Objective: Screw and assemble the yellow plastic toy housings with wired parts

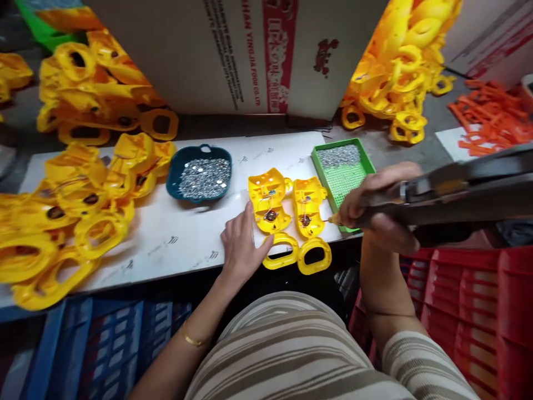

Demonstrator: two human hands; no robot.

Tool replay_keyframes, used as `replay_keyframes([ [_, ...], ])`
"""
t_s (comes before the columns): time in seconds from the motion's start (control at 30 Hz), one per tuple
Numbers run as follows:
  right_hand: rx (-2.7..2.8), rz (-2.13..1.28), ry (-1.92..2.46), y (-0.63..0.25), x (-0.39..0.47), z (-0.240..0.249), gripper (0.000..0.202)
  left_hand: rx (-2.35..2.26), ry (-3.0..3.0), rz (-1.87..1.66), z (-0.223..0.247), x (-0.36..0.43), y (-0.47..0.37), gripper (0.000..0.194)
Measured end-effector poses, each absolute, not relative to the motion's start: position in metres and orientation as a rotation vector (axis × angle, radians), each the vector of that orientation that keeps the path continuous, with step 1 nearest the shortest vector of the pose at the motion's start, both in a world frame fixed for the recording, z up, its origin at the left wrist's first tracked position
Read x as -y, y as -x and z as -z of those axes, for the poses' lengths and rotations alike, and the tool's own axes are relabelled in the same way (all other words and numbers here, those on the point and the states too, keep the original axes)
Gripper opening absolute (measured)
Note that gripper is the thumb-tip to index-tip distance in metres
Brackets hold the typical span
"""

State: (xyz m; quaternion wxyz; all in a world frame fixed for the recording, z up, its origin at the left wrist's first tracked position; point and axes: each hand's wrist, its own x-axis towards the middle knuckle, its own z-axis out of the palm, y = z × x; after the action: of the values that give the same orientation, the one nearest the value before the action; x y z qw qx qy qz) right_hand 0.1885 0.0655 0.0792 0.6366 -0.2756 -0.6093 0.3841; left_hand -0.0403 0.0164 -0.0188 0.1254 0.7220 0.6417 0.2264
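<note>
Left hand: the left hand (240, 244) lies flat and open on the surface (183, 244), fingers spread, its edge against the left yellow shell (270, 204); it grips nothing.
Right hand: the right hand (377, 205) is closed around a dark power screwdriver (458, 191), whose tip meets the lower right edge of the right yellow shell (308, 206).
Yellow shells: the two shells lie side by side, open face up, just left of the green tray (328, 150); each shows wires and a small round part inside, and each has a loop handle hanging over the near edge of the surface.
Green tray: rectangular, just right of the shells; a heap of small silver screws (339, 155) fills its far end, while the near end shows a bare dotted floor.
Blue bowl: a dark blue bowl (172, 180) sits well left of the green tray, beyond the left hand, holding a pile of small silver metal pieces (204, 178); whether they match the tray's screws cannot be told.
Piles: loose yellow parts (75, 216) are heaped far left of the green tray, and more yellow parts (403, 61) are stacked behind it.
Box: a cardboard box (233, 50) stands behind the tray and bowl.
Orange parts: a heap of orange pieces (491, 114) lies far right of the green tray.
Crates: red crates (470, 311) stand below the tray's right; blue crates (100, 344) stand below the surface at left.
</note>
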Motion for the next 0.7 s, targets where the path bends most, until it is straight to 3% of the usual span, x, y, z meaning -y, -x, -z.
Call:
replay_keyframes([
  [0.1,1.237,-0.67,0.717,-0.228,-0.046,-0.075,0.024,-1.567,-2.383,-0.812,0.005,-0.01,0.034,0.076],
  [0.23,1.072,-0.623,0.863,-0.253,-0.035,-0.046,0.027,-1.068,-2.663,-0.531,-0.006,0.0,0.011,0.075],
  [0.33,1.066,-0.643,0.878,-0.254,-0.035,-0.028,0.028,-0.968,-2.734,-0.313,-0.004,0.001,0.0,0.075],
  [0.57,1.144,-0.774,1.009,-0.252,-0.036,-0.015,0.042,-0.802,-2.944,-0.112,-0.005,-0.018,0.019,0.043],
  [0.7,1.263,-0.472,1.206,-0.259,-0.017,-0.02,0.047,-0.564,-3.0,0.021,-0.009,-0.039,0.049,0.048],
])
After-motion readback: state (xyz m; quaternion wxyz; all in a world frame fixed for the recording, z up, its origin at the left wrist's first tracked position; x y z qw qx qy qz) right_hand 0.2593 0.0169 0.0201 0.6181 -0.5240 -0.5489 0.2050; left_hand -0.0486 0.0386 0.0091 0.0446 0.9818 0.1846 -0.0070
